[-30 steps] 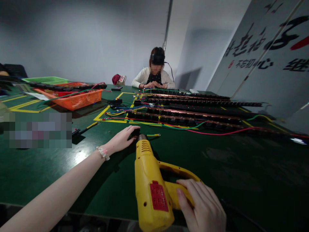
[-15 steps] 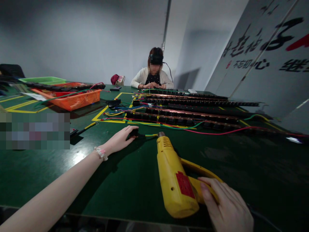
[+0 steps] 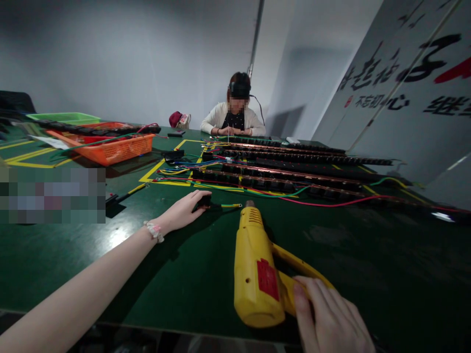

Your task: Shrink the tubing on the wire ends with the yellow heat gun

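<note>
Wrapped round the handle of a yellow heat gun (image 3: 253, 269), my right hand (image 3: 331, 314) keeps it above the near part of the green table. The gun's metal nozzle points away from me, just right of a ring terminal on a short yellow-green wire (image 3: 230, 206). My left hand (image 3: 187, 208) grips a small black part (image 3: 204, 200) from which that wire comes out to the right. The fingers hide much of the black part. A patterned band circles my left wrist.
Long black strips (image 3: 275, 174) with copper bars and coloured wires lie across the table (image 3: 176, 289). To the left stands an orange basket (image 3: 125, 149), with a green tray (image 3: 66, 118) behind. Another black part with a wire (image 3: 127, 195) lies nearer. A co-worker (image 3: 235, 115) sits opposite.
The heat gun's rear and my right hand have swung a little to the left, and its nozzle has shifted slightly right, off the ring terminal. My left hand has stayed in place.
</note>
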Tool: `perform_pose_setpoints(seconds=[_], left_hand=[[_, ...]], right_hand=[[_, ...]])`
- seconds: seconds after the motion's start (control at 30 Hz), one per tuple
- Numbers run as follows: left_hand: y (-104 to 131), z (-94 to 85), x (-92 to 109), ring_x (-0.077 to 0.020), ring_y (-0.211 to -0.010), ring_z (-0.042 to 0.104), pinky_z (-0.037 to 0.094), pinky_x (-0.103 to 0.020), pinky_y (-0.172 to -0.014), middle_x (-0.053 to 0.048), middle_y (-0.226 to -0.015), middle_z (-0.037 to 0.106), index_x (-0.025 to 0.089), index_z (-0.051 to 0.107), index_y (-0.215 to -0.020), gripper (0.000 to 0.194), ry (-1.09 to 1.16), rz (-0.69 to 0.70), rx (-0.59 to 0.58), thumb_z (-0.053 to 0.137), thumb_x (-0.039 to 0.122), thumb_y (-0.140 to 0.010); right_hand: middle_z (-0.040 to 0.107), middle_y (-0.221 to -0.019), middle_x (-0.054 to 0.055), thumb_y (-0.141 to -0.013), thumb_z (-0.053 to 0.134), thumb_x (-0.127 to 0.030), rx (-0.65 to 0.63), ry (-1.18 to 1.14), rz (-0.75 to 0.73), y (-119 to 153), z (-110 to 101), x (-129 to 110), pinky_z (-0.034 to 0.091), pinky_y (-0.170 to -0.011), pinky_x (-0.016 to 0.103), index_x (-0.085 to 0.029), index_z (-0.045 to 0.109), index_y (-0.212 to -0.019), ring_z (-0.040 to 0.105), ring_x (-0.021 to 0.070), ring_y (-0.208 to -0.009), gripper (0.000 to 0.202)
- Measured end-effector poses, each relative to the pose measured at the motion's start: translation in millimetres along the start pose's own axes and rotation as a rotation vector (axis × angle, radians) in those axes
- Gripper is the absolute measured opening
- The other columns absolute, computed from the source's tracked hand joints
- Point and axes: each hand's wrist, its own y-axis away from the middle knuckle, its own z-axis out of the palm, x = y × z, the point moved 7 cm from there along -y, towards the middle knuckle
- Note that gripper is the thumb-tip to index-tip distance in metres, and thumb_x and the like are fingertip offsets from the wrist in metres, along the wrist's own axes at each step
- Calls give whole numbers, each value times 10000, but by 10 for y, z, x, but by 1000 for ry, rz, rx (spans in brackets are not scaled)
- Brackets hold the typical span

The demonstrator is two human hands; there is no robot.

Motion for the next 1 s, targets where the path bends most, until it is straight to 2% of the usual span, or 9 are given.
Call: perform_pose_setpoints(seconds=[0.2, 0.37, 0.53, 0.63, 0.7, 0.83, 1.0], left_hand=[[-2, 5, -5, -222, -1148, 542, 446, -390, -980, -82, -1256, 544, 225, 412, -1310, 448, 0, 7, 11, 462, 256, -866], [-4, 18, -26, -222, -1161, 529, 435, -388, -999, -84, -1269, 531, 218, 404, -1318, 464, -11, -6, 8, 471, 265, -861], [-13, 11, -46, -231, -1175, 514, 429, -399, -1010, -93, -1278, 516, 212, 403, -1321, 465, -8, -5, 15, 465, 276, -865], [-12, 1, -49, -230, -1193, 498, 414, -405, -1028, -95, -1282, 514, 205, 403, -1318, 459, -7, -7, 18, 455, 262, -866], [-7, -1, -51, -227, -1203, 491, 404, -405, -1040, -94, -1287, 513, 202, 406, -1316, 459, 0, -13, 11, 451, 240, -861], [3, -2, -52, -226, -1214, 484, 393, -402, -1051, -94, -1306, 505, 202, 409, -1314, 477, 25, -17, -5, 466, 207, -841], [15, -15, -52, -236, -1196, 502, 414, -406, -1028, -97, -1296, 520, 204, 427, -1298, 496, 44, -9, -7, 504, 192, -809]], right_hand=[[657, -880, 39, -928, 414, -416, 4, -42, -54, -21, -11, -306, 371, -727, 315, -189, 588, -1019, 586, 175, -793, 300], [655, -936, 71, -924, 381, -487, 53, -66, -18, 11, 12, -542, 371, -777, 363, -156, 564, -1137, 573, 213, -821, 435], [653, -954, 70, -899, 397, -498, 60, -117, -81, 32, 48, -766, 363, -801, 380, -150, 558, -1185, 577, 222, -844, 478], [661, -945, 72, -907, 345, -498, 111, -165, -70, 0, 15, -807, 375, -793, 382, -149, 574, -1171, 589, 223, -835, 494], [674, -928, 66, -907, 340, -502, 131, -186, -118, -40, -22, -845, 393, -767, 357, -141, 592, -1146, 604, 207, -807, 501], [693, -903, 48, -909, 319, -550, 117, -203, -208, -125, -90, -866, 422, -720, 322, -138, 619, -1109, 630, 182, -768, 547], [695, -914, 44, -900, 317, -606, 109, -255, -274, -188, -137, -781, 436, -744, 295, -134, 613, -1113, 637, 173, -802, 597]])
